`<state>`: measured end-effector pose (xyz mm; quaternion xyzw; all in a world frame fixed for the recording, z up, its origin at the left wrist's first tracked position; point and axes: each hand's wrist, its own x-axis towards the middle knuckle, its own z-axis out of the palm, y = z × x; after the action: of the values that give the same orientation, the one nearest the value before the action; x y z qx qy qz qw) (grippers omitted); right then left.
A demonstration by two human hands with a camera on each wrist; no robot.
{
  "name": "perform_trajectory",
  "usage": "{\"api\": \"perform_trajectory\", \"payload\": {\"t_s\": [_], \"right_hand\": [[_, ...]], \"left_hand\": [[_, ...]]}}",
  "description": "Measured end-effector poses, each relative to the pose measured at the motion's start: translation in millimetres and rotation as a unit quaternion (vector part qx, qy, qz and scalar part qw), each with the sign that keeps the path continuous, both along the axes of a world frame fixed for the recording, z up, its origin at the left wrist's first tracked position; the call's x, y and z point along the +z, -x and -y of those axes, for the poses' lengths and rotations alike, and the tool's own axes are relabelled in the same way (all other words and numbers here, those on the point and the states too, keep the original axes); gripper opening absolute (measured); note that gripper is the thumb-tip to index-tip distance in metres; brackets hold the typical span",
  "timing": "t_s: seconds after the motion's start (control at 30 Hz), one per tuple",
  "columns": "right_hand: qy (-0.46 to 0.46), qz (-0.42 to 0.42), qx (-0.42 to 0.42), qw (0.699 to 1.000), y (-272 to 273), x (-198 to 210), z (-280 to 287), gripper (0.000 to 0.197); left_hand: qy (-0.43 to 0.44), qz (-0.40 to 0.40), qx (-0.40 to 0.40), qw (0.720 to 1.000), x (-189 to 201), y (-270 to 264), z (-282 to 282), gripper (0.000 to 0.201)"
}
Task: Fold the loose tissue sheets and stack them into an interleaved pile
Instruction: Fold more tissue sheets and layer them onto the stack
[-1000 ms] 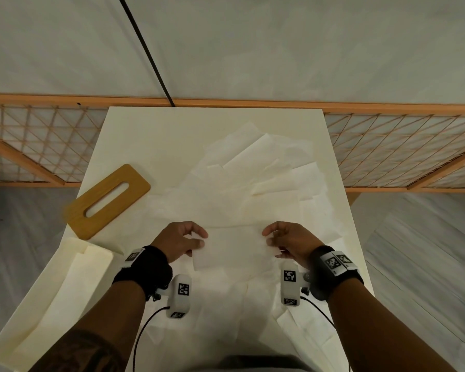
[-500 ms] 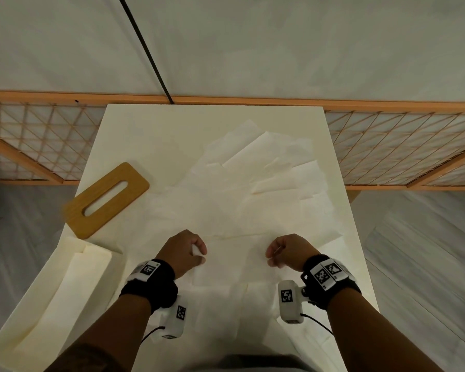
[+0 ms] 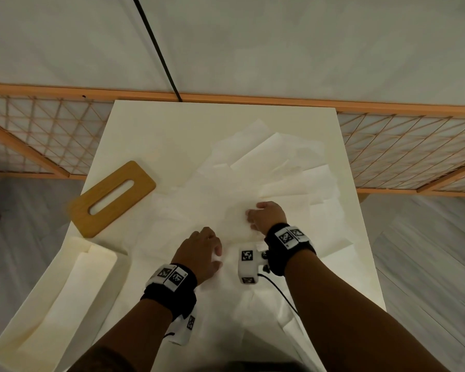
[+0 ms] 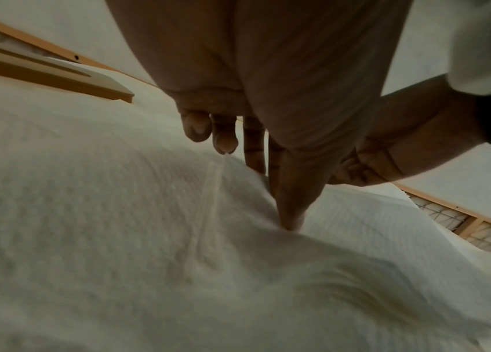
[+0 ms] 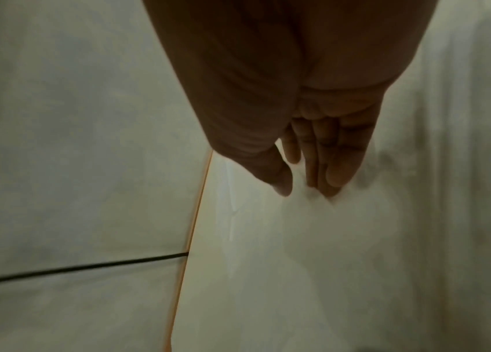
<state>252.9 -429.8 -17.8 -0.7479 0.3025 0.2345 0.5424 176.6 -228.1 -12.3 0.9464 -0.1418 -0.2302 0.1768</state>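
Note:
Several loose white tissue sheets [image 3: 279, 170] lie overlapping across the cream table [image 3: 159, 130]. One crumpled sheet [image 3: 236, 229] lies between my two hands near the table's middle. My left hand [image 3: 219, 256] rests on its near left part; in the left wrist view the left hand [image 4: 256, 185] presses its thumb into the embossed tissue [image 4: 117, 238] while the other fingers hang loosely. My right hand [image 3: 250, 220] lies a little farther away, and in the right wrist view the right hand [image 5: 307, 190] touches the sheet with straight fingers held together. Neither hand visibly pinches anything.
A wooden slotted lid [image 3: 112, 198] lies at the table's left edge. A cream tray [image 3: 38, 285] at the near left holds a folded tissue stack [image 3: 73, 291]. Behind the table runs a wooden lattice screen [image 3: 38, 135] and a black cable [image 3: 156, 47] on the wall.
Both hands have released the sheet's left and right ends and come together. The right hand moved left and away from me; the left hand shifted right.

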Motion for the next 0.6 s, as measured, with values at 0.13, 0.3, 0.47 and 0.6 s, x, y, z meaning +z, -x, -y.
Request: {"api": "perform_trajectory", "payload": {"t_s": [0.13, 0.3, 0.47, 0.6], "right_hand": [[0.016, -0.028, 0.015, 0.999, -14, -4, -11, 0.025], [0.028, 0.004, -0.03, 0.999, -16, -4, -18, 0.036], [-0.215, 0.014, -0.166, 0.962, -14, 15, -18, 0.011], [-0.28, 0.009, -0.165, 0.946, -5, 30, -8, 0.018]], "left_hand": [[-0.001, -0.004, 0.0, 1.0, -2, -1, 1, 0.018], [0.003, -0.01, 0.003, 1.0, -4, -4, -1, 0.018], [0.005, -0.011, 0.005, 1.0, -6, -3, -2, 0.019], [0.002, -0.012, 0.003, 1.0, -3, -5, 0, 0.021]]}}
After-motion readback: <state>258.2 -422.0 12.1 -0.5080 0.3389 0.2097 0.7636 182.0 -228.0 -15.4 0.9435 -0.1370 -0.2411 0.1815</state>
